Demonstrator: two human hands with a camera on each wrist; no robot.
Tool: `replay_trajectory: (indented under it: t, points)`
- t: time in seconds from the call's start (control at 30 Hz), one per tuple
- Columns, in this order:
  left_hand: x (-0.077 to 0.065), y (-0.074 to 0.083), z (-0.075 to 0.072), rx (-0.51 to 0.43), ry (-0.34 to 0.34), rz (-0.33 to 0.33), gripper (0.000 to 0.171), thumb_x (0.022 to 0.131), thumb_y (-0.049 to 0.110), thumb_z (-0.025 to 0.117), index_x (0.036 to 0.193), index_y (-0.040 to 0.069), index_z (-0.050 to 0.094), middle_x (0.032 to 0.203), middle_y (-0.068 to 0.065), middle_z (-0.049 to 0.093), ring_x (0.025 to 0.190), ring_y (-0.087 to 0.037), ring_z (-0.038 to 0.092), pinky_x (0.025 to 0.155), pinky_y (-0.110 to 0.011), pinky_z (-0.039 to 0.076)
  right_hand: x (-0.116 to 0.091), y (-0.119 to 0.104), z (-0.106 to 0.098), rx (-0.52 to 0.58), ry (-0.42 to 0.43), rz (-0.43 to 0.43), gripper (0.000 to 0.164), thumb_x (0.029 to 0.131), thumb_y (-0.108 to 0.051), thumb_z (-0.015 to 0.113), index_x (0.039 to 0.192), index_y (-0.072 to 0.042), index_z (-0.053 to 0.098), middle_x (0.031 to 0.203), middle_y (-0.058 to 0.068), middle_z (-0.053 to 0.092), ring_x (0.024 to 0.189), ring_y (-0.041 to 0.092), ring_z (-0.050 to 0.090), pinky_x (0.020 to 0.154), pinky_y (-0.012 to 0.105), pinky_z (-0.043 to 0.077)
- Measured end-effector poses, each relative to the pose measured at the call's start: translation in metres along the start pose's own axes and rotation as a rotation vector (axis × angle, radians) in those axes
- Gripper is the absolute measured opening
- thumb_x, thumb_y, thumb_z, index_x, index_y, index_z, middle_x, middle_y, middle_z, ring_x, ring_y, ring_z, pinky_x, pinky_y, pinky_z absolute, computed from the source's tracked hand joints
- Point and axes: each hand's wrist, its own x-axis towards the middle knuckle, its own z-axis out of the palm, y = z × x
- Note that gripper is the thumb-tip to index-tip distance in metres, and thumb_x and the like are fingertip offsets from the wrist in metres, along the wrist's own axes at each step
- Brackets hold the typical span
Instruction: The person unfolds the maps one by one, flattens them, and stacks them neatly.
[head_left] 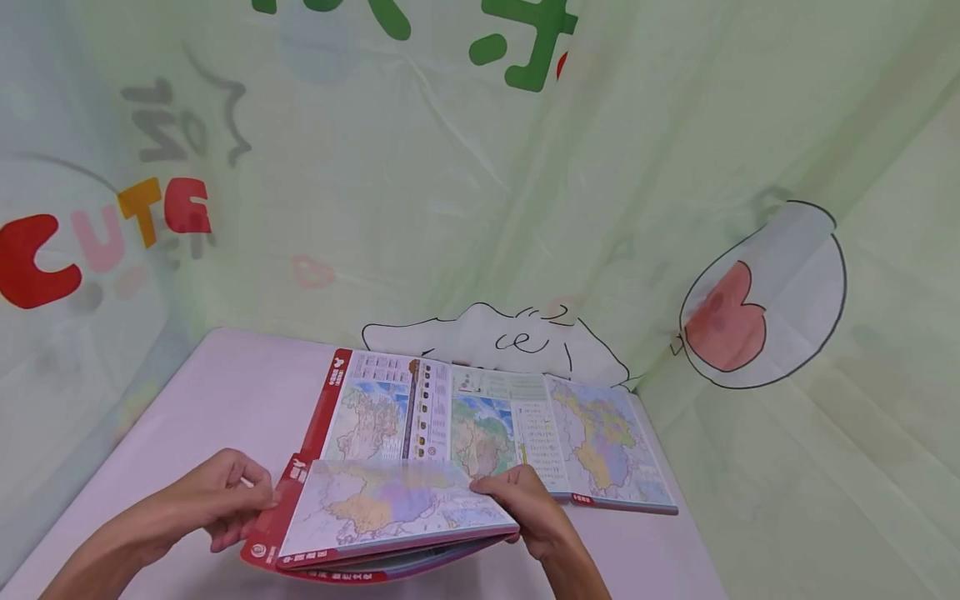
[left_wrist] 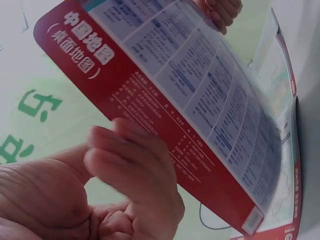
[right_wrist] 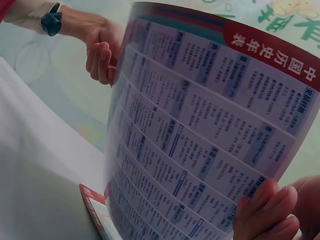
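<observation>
Both hands hold a folded desktop map tilted above the table, with layered sheets and a red strip along its left side. The left hand pinches that red strip; in the left wrist view its curled fingers lie against the strip's printed back. At the opposite side, the right hand grips the map's right edge, thumb on the upper face. Its fingers press the underside, which carries a blue and white text chart. Just behind lies a similar map set, spread flat.
The pale pink table reaches back to a light green printed curtain. More curtain hangs at the left and right sides. A dark watch is on the left wrist.
</observation>
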Motion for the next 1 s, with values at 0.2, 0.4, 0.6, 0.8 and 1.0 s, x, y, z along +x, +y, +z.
replay_trajectory:
  t: [0.2, 0.4, 0.6, 0.8, 1.0]
  points:
    - [0.013, -0.001, 0.001, 0.059, 0.073, 0.017, 0.034, 0.105, 0.027, 0.065, 0.088, -0.002, 0.067, 0.068, -0.002, 0.070, 0.053, -0.007, 0.060, 0.056, -0.021, 0.054, 0.007, 0.001, -0.006, -0.083, 0.052, -0.042, 0.037, 0.104, -0.023, 0.067, 0.101, 0.011, 0.082, 0.075, -0.004, 0.080, 0.063, 0.004, 0.074, 0.058, 0.019, 0.056]
    - [0.036, -0.008, 0.002, 0.141, 0.197, 0.092, 0.025, 0.104, 0.020, 0.071, 0.095, -0.004, 0.069, 0.073, -0.017, 0.073, 0.059, -0.009, 0.062, 0.057, -0.024, 0.056, 0.028, 0.013, -0.015, -0.204, 0.174, -0.118, 0.035, 0.104, -0.025, 0.073, 0.098, 0.008, 0.083, 0.071, -0.005, 0.075, 0.057, 0.006, 0.065, 0.056, 0.021, 0.053]
    - [0.063, -0.016, 0.007, 0.237, 0.368, 0.127, 0.019, 0.100, 0.015, 0.078, 0.101, -0.003, 0.073, 0.076, -0.009, 0.072, 0.064, -0.015, 0.064, 0.057, -0.026, 0.056, 0.052, 0.024, -0.010, -0.293, 0.397, -0.135, 0.028, 0.097, -0.021, 0.083, 0.101, 0.007, 0.083, 0.081, 0.008, 0.078, 0.060, 0.015, 0.066, 0.060, 0.026, 0.060]
    - [0.090, -0.025, 0.013, 0.351, 0.515, 0.156, 0.015, 0.096, 0.011, 0.081, 0.100, -0.003, 0.075, 0.082, -0.006, 0.075, 0.069, -0.017, 0.069, 0.059, -0.028, 0.060, 0.076, 0.031, -0.008, -0.378, 0.580, -0.190, 0.022, 0.091, -0.015, 0.089, 0.095, 0.006, 0.082, 0.081, 0.014, 0.078, 0.059, 0.025, 0.070, 0.055, 0.028, 0.057]
    - [0.115, -0.031, 0.015, 0.461, 0.628, 0.180, 0.013, 0.095, 0.009, 0.082, 0.100, -0.002, 0.075, 0.084, -0.007, 0.074, 0.073, -0.015, 0.064, 0.061, -0.024, 0.056, 0.109, 0.038, -0.014, -0.507, 0.724, -0.228, 0.016, 0.087, -0.013, 0.092, 0.081, -0.001, 0.083, 0.070, 0.008, 0.075, 0.052, 0.020, 0.067, 0.046, 0.021, 0.047]
